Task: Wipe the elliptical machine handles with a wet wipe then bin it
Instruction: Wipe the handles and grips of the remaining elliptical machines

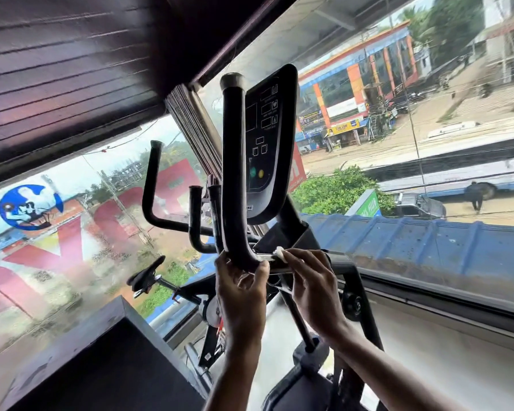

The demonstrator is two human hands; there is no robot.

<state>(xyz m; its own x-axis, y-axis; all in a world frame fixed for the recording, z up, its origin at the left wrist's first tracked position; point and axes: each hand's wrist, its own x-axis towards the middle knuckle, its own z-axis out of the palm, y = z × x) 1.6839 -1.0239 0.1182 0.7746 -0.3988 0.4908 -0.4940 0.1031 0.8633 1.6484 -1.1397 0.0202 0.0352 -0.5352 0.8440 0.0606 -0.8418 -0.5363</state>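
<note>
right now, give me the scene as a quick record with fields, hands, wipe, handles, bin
left grip: hand curled round the lower bend of the near handle
right grip: fingers pinch the wet wipe
wipe position: against the bar just right of that bend
console: behind the near handle, green and yellow buttons
far handle: no hand on it
bin: not in view

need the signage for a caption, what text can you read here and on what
"HUB": green sign outside, rest cut off.
Console labels: too small to read.
Shop signs across the street: blurred.
Red window letters: seen from behind, unreadable.
</note>
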